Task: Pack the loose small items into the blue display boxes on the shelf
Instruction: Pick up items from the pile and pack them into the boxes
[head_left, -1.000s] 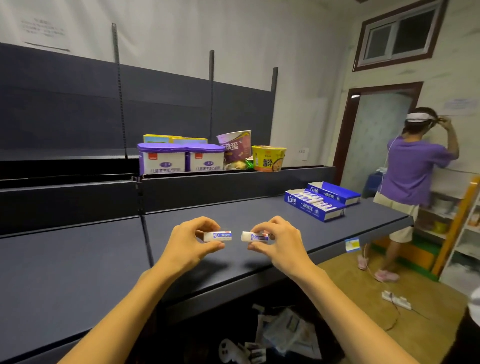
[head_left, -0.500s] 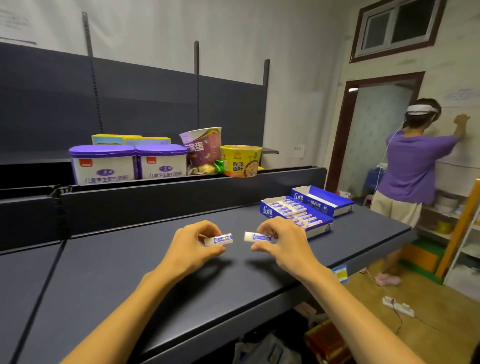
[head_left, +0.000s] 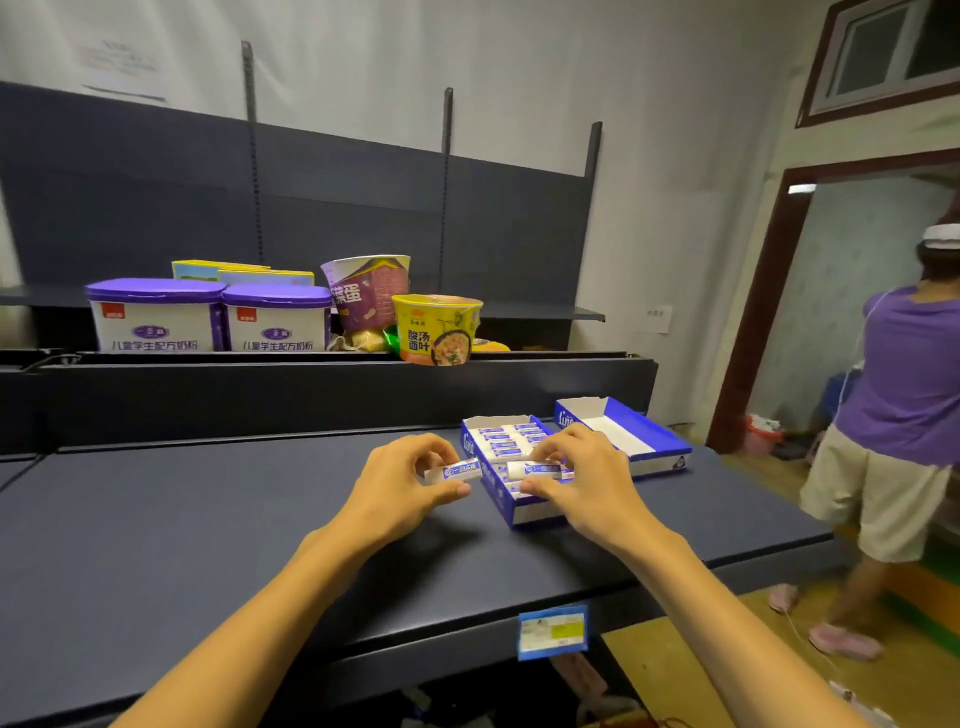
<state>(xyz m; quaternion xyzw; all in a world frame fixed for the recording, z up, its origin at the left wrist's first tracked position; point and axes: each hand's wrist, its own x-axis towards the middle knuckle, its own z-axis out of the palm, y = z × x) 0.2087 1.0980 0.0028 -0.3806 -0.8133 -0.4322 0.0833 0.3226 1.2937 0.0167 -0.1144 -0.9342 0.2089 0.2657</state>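
Shelf (head_left: 208, 519): both blue boxes are carried on it, side by side near its right end.
Near display box (head_left: 501, 499): rows of small white-and-blue sticks are packed inside; its front part is covered by the right hand.
Far display box (head_left: 631, 431): a white interior is seen, with nothing visible inside.
Left hand (head_left: 400, 486): one stick (head_left: 460, 471) is pinched between thumb and curled fingers, held just left of the near box.
Right hand (head_left: 582, 480): a second stick (head_left: 535, 469) is pinched over the near box.
Stick lettering: too small to be read.
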